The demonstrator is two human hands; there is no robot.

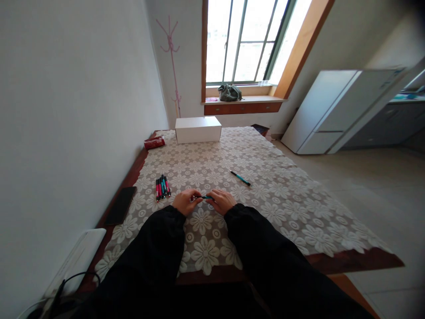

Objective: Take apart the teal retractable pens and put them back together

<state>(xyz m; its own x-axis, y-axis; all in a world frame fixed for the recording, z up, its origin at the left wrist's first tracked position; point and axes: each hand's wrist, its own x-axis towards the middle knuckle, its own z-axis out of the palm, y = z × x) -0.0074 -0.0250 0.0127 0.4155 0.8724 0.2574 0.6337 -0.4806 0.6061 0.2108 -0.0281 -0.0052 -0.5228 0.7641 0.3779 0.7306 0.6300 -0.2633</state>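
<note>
Between my two hands, low over the tablecloth, lies a thin teal and black pen point(204, 197), held crosswise. My left hand point(186, 201) pinches its left end with the fingertips. On the other end, my right hand point(222, 201) has its thumb and fingers closed. Another teal and black pen point(239, 177) rests alone on the cloth, up and to the right of my right hand. To the left of my left hand, several red, teal and black pens point(162, 188) lie side by side in a row.
A lace tablecloth point(199, 230) with flowers covers the table. At its far end stands a white box point(198, 130), with a red packet point(154, 142) to its left. Along the left edge lie a black phone point(121, 205) and a white power strip or similar device point(76, 261) with cables.
</note>
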